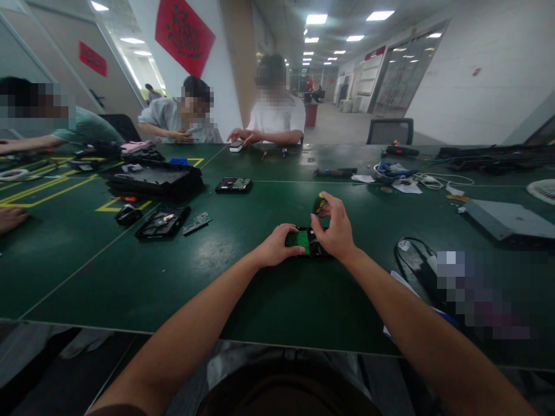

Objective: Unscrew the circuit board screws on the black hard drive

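In front of me on the green table lies a small black device casing with a green circuit board (300, 239) in its left part. My left hand (280, 245) grips the casing's left end, thumb along the near side and fingers at the far side. A screwdriver (319, 203) with a black and yellow handle stands roughly upright over the casing, pinched in the fingers of my right hand (336, 228). The screwdriver's tip is hidden by that hand, so I cannot tell whether it touches a screw.
Left of my hands lie an open black casing (163, 222), a narrow circuit board strip (198, 223) and a large black tray-like housing (151, 178). Beyond is another board unit (233, 185). A grey metal box (509, 221) sits at right. Several people work across the table.
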### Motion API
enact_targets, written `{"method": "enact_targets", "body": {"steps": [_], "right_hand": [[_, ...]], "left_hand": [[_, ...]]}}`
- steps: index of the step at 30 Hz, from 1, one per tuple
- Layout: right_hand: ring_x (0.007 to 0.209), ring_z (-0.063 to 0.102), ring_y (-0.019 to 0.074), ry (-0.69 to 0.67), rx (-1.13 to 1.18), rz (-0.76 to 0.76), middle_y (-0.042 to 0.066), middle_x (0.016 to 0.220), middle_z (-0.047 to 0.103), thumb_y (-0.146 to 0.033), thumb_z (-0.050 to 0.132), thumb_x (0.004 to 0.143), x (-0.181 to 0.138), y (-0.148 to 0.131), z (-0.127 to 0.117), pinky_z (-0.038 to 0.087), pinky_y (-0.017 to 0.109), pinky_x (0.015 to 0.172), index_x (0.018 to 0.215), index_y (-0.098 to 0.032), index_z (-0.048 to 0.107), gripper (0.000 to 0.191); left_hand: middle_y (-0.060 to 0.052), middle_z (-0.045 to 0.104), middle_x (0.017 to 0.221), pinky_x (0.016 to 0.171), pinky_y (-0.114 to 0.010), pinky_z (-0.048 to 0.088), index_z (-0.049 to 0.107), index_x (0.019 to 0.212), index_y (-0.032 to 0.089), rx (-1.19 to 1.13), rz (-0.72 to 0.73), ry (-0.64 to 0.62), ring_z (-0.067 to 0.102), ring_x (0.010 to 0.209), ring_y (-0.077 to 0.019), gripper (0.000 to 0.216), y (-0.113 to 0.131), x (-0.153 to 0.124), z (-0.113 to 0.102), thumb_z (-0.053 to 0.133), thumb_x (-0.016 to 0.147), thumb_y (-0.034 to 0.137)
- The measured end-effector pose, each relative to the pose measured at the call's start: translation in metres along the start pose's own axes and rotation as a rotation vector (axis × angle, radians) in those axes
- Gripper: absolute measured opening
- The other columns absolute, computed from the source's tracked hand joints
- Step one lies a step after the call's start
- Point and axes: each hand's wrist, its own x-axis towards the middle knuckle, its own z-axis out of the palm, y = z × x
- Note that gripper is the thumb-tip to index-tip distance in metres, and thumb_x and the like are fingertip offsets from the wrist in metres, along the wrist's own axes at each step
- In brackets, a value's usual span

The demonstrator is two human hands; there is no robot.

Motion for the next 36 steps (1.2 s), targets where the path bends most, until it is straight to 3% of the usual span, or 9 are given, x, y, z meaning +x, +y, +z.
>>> {"method": "enact_targets", "body": {"steps": [8, 13, 19, 25, 30, 36], "right_hand": [[0.09, 0.065, 0.0215, -0.005, 0.015, -0.004, 0.011, 0.13, 0.05, -0.025, 0.063, 0.093, 0.001, -0.0019, -0.0024, 0.065, 0.043, 0.076, 0.152, -0.033, 0.038, 0.065], [0.097, 0.066, 0.0238, -0.027, 0.015, -0.013, 0.011, 0.133, 0.052, -0.022, 0.057, 0.096, 0.0014, -0.0024, -0.0024, 0.063, 0.049, 0.087, 0.157, -0.036, 0.031, 0.069], [0.09, 0.066, 0.0223, 0.005, 0.0, 0.025, 0.012, 0.132, 0.051, -0.027, 0.064, 0.093, 0.001, 0.0005, -0.0017, 0.065, 0.044, 0.075, 0.153, -0.033, 0.035, 0.067], [0.097, 0.066, 0.0247, -0.004, 0.0, 0.004, 0.012, 0.135, 0.052, -0.023, 0.058, 0.095, 0.0008, -0.0013, -0.0004, 0.063, 0.05, 0.088, 0.154, -0.033, 0.033, 0.065], [0.087, 0.065, 0.0225, 0.011, -0.02, 0.022, 0.012, 0.13, 0.052, -0.027, 0.063, 0.093, 0.0009, -0.0018, -0.0009, 0.064, 0.046, 0.075, 0.151, -0.033, 0.036, 0.065], [0.096, 0.066, 0.0237, -0.014, -0.001, 0.008, 0.013, 0.133, 0.051, -0.022, 0.058, 0.095, 0.0017, -0.0038, -0.0021, 0.062, 0.048, 0.087, 0.155, -0.032, 0.033, 0.065]], "left_hand": [[-0.013, 0.054, 0.142, 0.115, -0.049, 0.041, 0.056, 0.129, 0.021, 0.009, 0.005, -0.002, 0.052, 0.132, -0.031, 0.061, 0.0039, -0.0009, -0.0017, 0.08, 0.078, 0.045], [-0.013, 0.054, 0.142, 0.114, -0.05, 0.042, 0.056, 0.129, 0.021, 0.002, -0.014, -0.007, 0.053, 0.131, -0.0306, 0.061, 0.0064, -0.0021, -0.0026, 0.08, 0.078, 0.044], [-0.013, 0.054, 0.142, 0.115, -0.049, 0.041, 0.056, 0.129, 0.021, 0.006, 0.002, -0.004, 0.052, 0.131, -0.0302, 0.061, 0.0038, -0.0015, -0.0022, 0.08, 0.078, 0.044], [-0.013, 0.055, 0.142, 0.115, -0.051, 0.041, 0.057, 0.129, 0.022, 0.001, -0.011, 0.005, 0.053, 0.131, -0.0311, 0.061, 0.0046, -0.0014, -0.0016, 0.081, 0.077, 0.043], [-0.013, 0.055, 0.142, 0.115, -0.051, 0.041, 0.057, 0.129, 0.022, -0.002, -0.008, 0.012, 0.052, 0.132, -0.0314, 0.06, 0.0064, -0.0021, -0.0024, 0.082, 0.078, 0.042], [-0.013, 0.054, 0.142, 0.115, -0.049, 0.042, 0.056, 0.13, 0.021, -0.002, -0.004, -0.001, 0.052, 0.132, -0.0311, 0.062, 0.0038, -0.0022, -0.0026, 0.081, 0.078, 0.044]]}}
